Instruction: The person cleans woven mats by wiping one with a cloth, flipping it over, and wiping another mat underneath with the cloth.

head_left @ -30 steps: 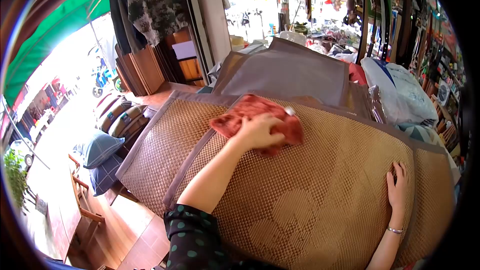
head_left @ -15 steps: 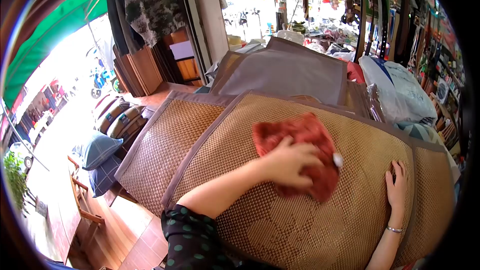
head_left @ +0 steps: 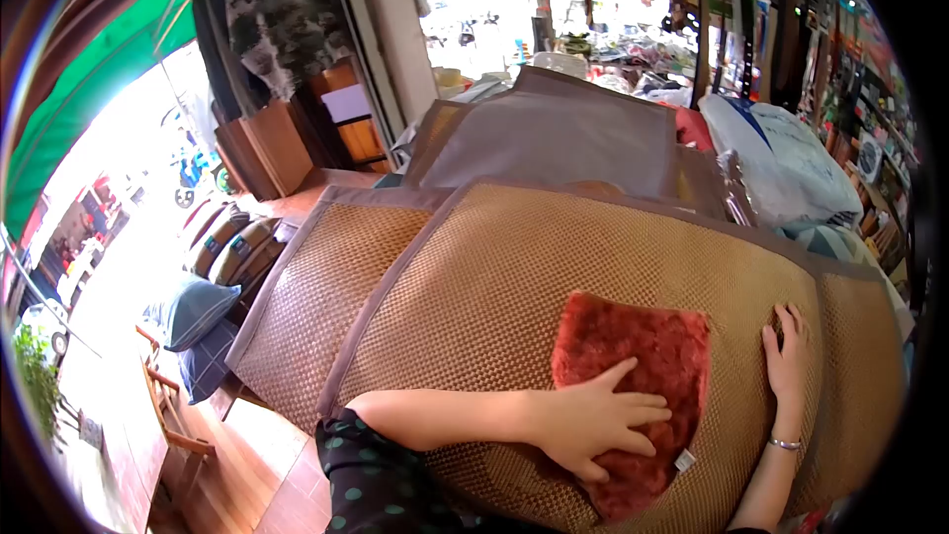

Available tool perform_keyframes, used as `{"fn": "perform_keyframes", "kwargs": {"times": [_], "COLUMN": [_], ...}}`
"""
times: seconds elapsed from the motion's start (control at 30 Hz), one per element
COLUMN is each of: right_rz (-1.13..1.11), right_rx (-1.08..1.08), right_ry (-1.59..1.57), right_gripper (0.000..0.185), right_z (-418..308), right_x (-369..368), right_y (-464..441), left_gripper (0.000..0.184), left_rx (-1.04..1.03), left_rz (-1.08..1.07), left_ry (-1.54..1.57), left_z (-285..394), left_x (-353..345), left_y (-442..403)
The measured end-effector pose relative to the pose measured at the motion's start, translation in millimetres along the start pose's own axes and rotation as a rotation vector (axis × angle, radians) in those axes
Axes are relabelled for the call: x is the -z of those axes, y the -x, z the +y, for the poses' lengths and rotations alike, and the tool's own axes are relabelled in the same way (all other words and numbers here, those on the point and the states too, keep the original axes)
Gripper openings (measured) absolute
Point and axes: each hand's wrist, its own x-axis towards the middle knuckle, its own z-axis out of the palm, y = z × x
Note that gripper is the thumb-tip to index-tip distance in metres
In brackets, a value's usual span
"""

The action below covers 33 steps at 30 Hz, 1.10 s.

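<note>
A red plush cloth (head_left: 643,336) with a small white tag lies mostly flat on a tan woven mat (head_left: 494,257) edged in grey-brown. Pressing on the cloth's lower left part is my left hand (head_left: 601,425), palm down with its fingers spread. My right hand (head_left: 787,361) rests flat on the same mat near its right border, fingers stretched out and a silver bracelet on the wrist. The mat's near edge is partly hidden by my left arm and dark dotted sleeve.
Beyond the mat lies a grey folded mat (head_left: 544,133), with a plastic-wrapped bundle (head_left: 781,158) to its right. Blue cushions (head_left: 198,307) and a wooden chair (head_left: 168,405) stand at left. Clothes (head_left: 282,20) hang behind, and belts hang at far right.
My left hand has moved the red cloth toward me and slightly right. The cloth was bunched and blurred; now it is spread flatter. My right hand stays on the mat.
</note>
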Motion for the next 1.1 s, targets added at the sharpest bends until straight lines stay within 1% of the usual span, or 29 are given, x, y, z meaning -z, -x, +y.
{"fn": "perform_keyframes", "kwargs": {"times": [0.03, 0.1, 0.17, 0.23, 0.3, 0.33, 0.4, 0.43, 0.47, 0.5, 0.53, 0.57, 0.63, 0.7, 0.77, 0.8, 0.83, 0.87, 0.9, 0.93, 1.0, 1.03, 1.1], "right_rz": [0.006, 0.033, 0.061, 0.059, 0.061, 0.069, 0.066, 0.072, 0.071, 0.070, 0.072, 0.075, 0.073, 0.079, 0.082, 0.088, 0.091, 0.087, 0.081, 0.083, 0.094, 0.092, 0.079], "right_rx": [-0.023, 0.059, 0.088, 0.058, 0.049, 0.037, 0.062, 0.056, 0.063, 0.071, 0.067, 0.067, 0.071, 0.067, 0.074, 0.078, 0.080, 0.075, 0.069, 0.071, 0.080, 0.080, 0.073], "right_ry": [0.012, 0.013, -0.038, -0.056, -0.048, -0.051, -0.043, -0.047, -0.035, -0.021, -0.019, -0.014, -0.007, -0.017, -0.023, -0.023, -0.025, -0.010, 0.006, 0.007, 0.000, -0.003, -0.008], "right_gripper": [0.052, 0.050, 0.049, 0.050, 0.051, 0.051, 0.051, 0.051, 0.052, 0.052, 0.052, 0.052, 0.052, 0.051, 0.051, 0.051, 0.051, 0.052, 0.052, 0.052, 0.051, 0.051, 0.050], "right_z": [0, 2, -1, -7, -6, -6, -7, -7, -6, -6, -5, -5, -4, -4, -2, -2, -2, -2, -1, -1, -1, -1, -2], "right_x": [1, 1, 2, 4, 2, 3, 3, 3, 3, 3, 3, 2, 2, 1, 0, 0, 0, -1, 0, 0, -1, -2, 0], "right_y": [1, 1, 3, 5, 5, 5, 6, 6, 6, 6, 5, 5, 5, 5, 5, 5, 5, 5, 5, 5, 5, 5, 5], "left_gripper": [0.060, 0.054, 0.053, 0.055, 0.051, 0.051, 0.050, 0.051, 0.051, 0.050, 0.056, 0.062, 0.069, 0.070, 0.070, 0.068, 0.065, 0.062, 0.056, 0.055, 0.055, 0.054, 0.055], "left_rx": [0.025, 0.200, 0.402, 0.606, 0.824, 0.813, 0.988, 0.941, 0.769, 0.631, 0.471, 0.333, 0.172, 0.000, 0.073, 0.194, 0.253, 0.377, 0.477, 0.619, 0.808, 0.879, 0.926], "left_rz": [0.017, -0.013, 0.126, 0.249, 0.352, 0.343, 0.426, 0.390, 0.233, 0.162, 0.110, 0.011, -0.137, -0.141, -0.172, -0.152, -0.052, -0.003, 0.154, 0.197, 0.297, 0.365, 0.376], "left_ry": [0.001, 0.002, -0.136, -0.208, -0.122, -0.127, -0.222, -0.168, -0.159, -0.201, -0.160, -0.153, -0.164, -0.071, -0.062, -0.053, -0.079, -0.103, -0.076, -0.136, -0.125, -0.142, -0.227], "left_z": [-5, -16, -47, -77, -114, -116, -106, -101, -78, -61, -40, -25, 8, 13, 3, -2, -14, -28, -48, -62, -98, -103, -86], "left_x": [7, 43, 60, 77, 81, 83, 83, 78, 83, 73, 64, 52, 26, 8, 21, 38, 49, 62, 66, 75, 82, 82, 80], "left_y": [2, 5, 19, 47, 85, 89, 90, 84, 63, 45, 27, 14, 1, 5, 9, 11, 16, 23, 41, 58, 102, 116, 120]}}
